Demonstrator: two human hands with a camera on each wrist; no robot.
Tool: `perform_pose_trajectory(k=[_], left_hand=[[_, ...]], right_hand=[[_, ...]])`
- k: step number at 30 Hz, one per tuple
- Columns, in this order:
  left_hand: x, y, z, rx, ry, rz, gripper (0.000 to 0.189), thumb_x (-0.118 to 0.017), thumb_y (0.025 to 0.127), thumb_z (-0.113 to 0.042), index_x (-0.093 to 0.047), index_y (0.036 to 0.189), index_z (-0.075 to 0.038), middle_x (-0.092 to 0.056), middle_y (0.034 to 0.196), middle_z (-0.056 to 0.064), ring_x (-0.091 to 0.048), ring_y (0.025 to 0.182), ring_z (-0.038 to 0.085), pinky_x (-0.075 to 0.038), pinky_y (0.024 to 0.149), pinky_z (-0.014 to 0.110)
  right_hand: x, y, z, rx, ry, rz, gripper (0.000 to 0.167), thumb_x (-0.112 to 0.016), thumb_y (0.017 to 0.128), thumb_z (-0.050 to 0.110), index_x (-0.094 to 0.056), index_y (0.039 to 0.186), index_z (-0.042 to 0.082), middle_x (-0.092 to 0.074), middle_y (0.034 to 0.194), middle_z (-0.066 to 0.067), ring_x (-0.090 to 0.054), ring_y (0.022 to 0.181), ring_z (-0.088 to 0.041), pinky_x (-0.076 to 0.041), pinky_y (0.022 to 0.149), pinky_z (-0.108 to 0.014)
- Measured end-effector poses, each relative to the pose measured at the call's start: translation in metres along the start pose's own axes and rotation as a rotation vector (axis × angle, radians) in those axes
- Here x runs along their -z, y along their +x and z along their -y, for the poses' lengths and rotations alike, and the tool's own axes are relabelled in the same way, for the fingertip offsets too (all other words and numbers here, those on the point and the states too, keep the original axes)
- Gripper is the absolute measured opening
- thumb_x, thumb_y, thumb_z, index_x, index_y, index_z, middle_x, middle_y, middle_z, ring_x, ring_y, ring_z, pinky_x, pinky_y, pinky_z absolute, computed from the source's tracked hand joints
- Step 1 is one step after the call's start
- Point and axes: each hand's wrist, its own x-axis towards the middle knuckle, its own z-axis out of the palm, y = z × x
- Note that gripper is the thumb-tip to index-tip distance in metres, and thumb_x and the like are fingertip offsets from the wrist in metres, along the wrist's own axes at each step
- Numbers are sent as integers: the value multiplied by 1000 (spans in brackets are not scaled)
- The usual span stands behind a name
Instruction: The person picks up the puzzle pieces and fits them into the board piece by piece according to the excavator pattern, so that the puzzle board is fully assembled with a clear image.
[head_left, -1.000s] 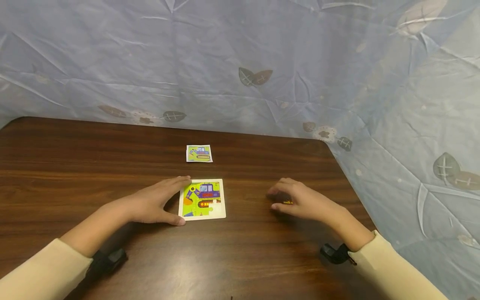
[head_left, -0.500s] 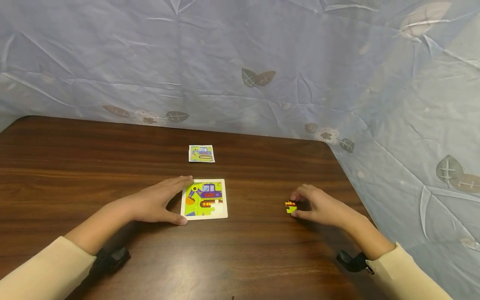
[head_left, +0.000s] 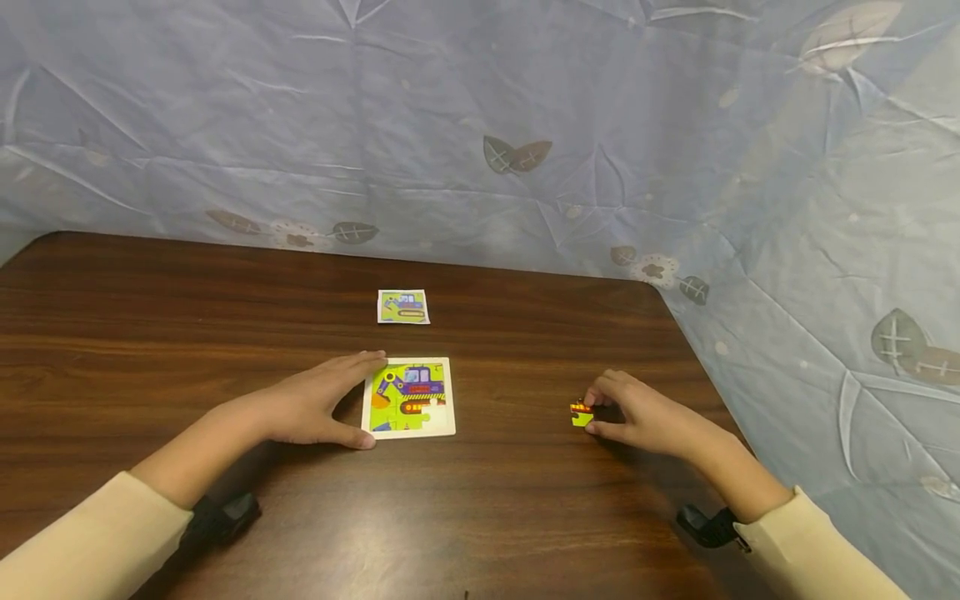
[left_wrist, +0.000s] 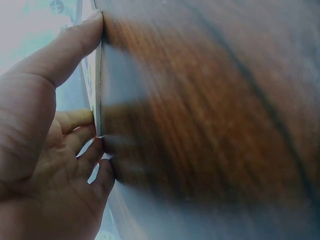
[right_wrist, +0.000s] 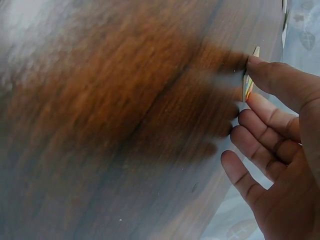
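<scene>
A square jigsaw puzzle board [head_left: 408, 434] with a white frame lies on the table, showing a purple excavator on green. Its lower right part shows a bare white patch. My left hand [head_left: 303, 406] holds the board by its left side, thumb at the near corner and fingers at the far corner. Well to the right, my right hand [head_left: 648, 414] pinches a small green, red and yellow puzzle piece [head_left: 581, 419] between thumb and index finger, at or just above the tabletop. In the right wrist view the puzzle piece [right_wrist: 245, 87] appears edge-on, the other fingers loosely bent.
A small printed picture card [head_left: 403, 307] of the same excavator lies behind the board. Brown wood-grain table [head_left: 480, 500] extends around both hands. A pale patterned cloth [head_left: 420, 125] hangs along the table's back and right edges.
My right hand has moved right from its place one second ago, and the puzzle piece, mostly hidden then, now shows. Over the last half second hardly anything moves. The left hand stays on the board.
</scene>
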Motion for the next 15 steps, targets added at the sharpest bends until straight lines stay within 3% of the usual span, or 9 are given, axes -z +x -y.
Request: perform_pose_trajectory(k=[7, 15], left_hand=[[-1, -2, 0, 12, -14, 3, 109, -84, 84, -53, -30, 163, -2, -27, 172, 23, -26, 158, 51, -27, 124, 72], [1, -1, 0, 1, -9, 1, 109, -84, 84, -53, -30, 163, -2, -27, 172, 24, -26, 157, 51, -27, 123, 72]], right_hand=[[0, 1, 1, 0, -27, 27, 18, -77, 96, 22, -65, 106, 15, -62, 107, 3, -61, 102, -14, -58, 90, -38], [-3, -1, 3, 10, -72, -1, 16, -78, 93, 19, -65, 102, 14, -61, 102, 3, -60, 95, -11, -58, 83, -32]])
